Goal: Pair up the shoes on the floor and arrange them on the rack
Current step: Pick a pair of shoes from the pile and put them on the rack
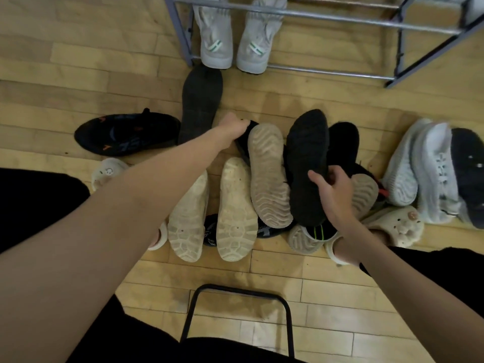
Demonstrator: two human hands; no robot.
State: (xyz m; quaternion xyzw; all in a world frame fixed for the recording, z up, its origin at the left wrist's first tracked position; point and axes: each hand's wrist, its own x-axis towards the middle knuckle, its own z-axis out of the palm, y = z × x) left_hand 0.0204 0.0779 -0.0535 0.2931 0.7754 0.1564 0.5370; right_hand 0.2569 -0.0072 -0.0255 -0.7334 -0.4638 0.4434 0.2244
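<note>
left hand [231, 127] grips the toe of a black shoe with a tan ridged sole [267, 174] in the floor pile. right hand [334, 191] curls round an overturned black-soled shoe [307, 158]. grey metal rack [340, 19] holds a white sneaker pair [233, 40].

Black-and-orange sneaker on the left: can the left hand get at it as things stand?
Probably not at once: the left hand already grips a black shoe. The sneaker itself lies uncovered on the floor.

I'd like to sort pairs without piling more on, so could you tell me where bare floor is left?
Bare floor lies left of the black sneaker, between the pile and the rack, and near the stool frame. Crowded: the pile's middle, where both hands are in the shoes.
</note>
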